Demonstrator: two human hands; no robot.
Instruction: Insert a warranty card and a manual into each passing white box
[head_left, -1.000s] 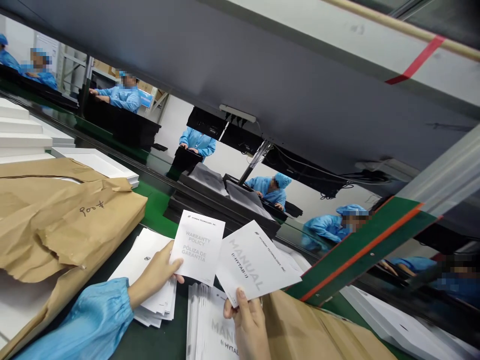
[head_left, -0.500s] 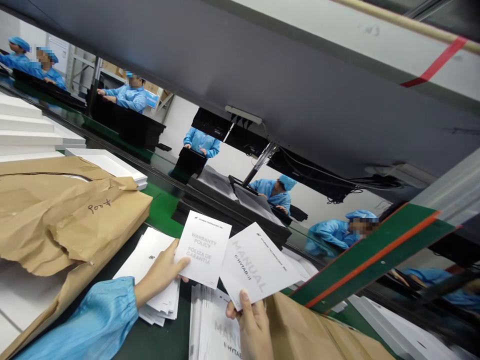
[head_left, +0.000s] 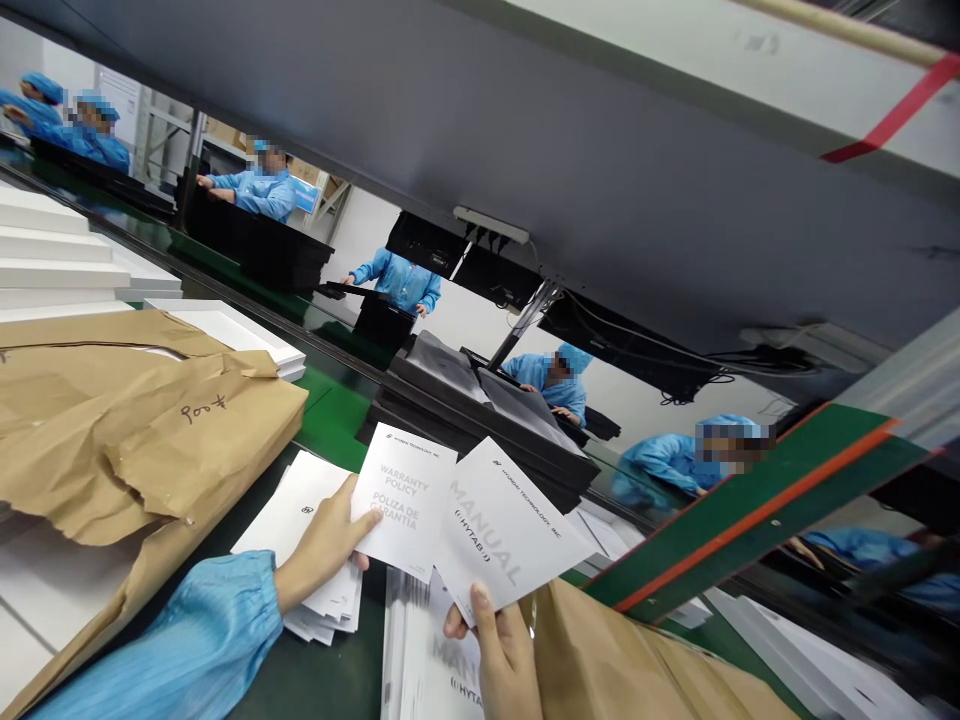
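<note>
1. Head view, hands: the left hand (head_left: 326,550) pinches the warranty leaflet (head_left: 403,500) at its lower left edge, thumb in front; the right hand (head_left: 499,640) pinches the manual (head_left: 502,525) near its bottom corner. Each grip is narrow, closed on paper.
2. Head view, position: both pieces are raised over the table (head_left: 300,680), printed faces up, their near edges overlapping in view; whether they touch, I cannot tell.
3. Head view, risks: held by one edge or corner, either piece could swing or slip if the thumb eases. The overlapping edges could catch and bend a corner. The fanned leaflet pile (head_left: 281,510), with its uneven edges, could slide if the left wrist brushes it. The manual pile (head_left: 450,655) might tip if knocked by the right hand.
4. Head view, materials: the held pieces are flat, smooth, white, rectangular and matt, with grey and black print. The paper wrapper (head_left: 202,450) at left is brown, creased and torn open; the brown packaging (head_left: 630,650) at right looks smoother, with long folds. The white trays (head_left: 225,330) have straight, raised rims.
</note>
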